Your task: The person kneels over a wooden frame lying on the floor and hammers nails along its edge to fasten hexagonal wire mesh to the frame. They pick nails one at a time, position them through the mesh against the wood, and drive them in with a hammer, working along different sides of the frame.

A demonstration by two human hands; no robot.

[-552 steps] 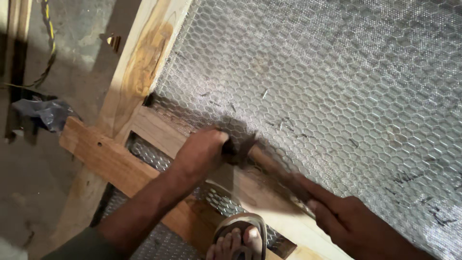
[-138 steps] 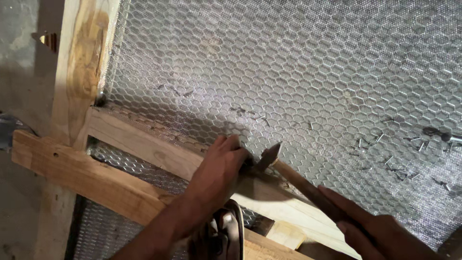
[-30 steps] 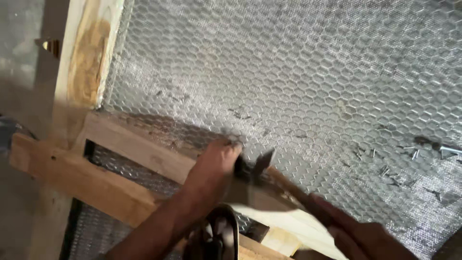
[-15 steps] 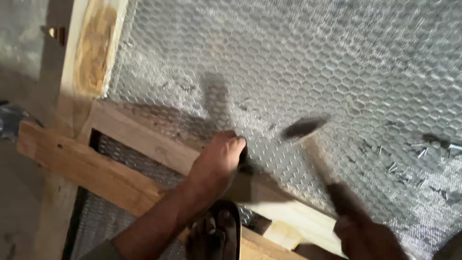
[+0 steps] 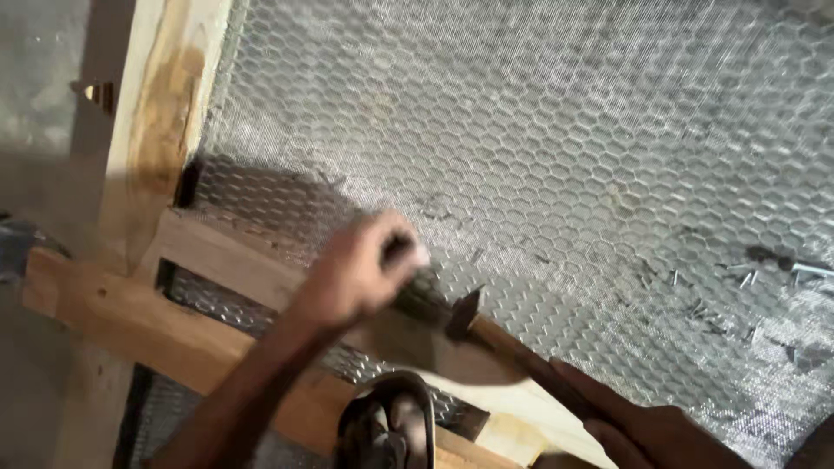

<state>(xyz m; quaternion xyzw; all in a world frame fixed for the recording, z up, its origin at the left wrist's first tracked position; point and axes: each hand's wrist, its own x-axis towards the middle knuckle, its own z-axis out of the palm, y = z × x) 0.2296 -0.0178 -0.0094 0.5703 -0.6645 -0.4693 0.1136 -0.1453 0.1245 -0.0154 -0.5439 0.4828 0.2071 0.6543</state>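
Observation:
My right hand (image 5: 647,428) grips the wooden handle of a hammer (image 5: 460,314), whose dark head is down on the wooden rail (image 5: 221,256) beside my left hand. My left hand (image 5: 358,271) rests on that rail with its fingers pinched at the edge of the hexagonal wire mesh (image 5: 539,148), right by the hammer head. What the fingers pinch is hidden by blur. The mesh lies stretched over the wooden frame (image 5: 161,113).
My sandalled foot (image 5: 387,426) stands on a lower wooden bar (image 5: 130,326). Several loose nails (image 5: 747,278) lie on the mesh at the right. A metal hinge (image 5: 94,91) sticks out of the frame post at the upper left, above concrete floor.
Half a second ago the hammer was raised above the mesh; now its head is down by my left fingers. My left hand has stayed on the rail.

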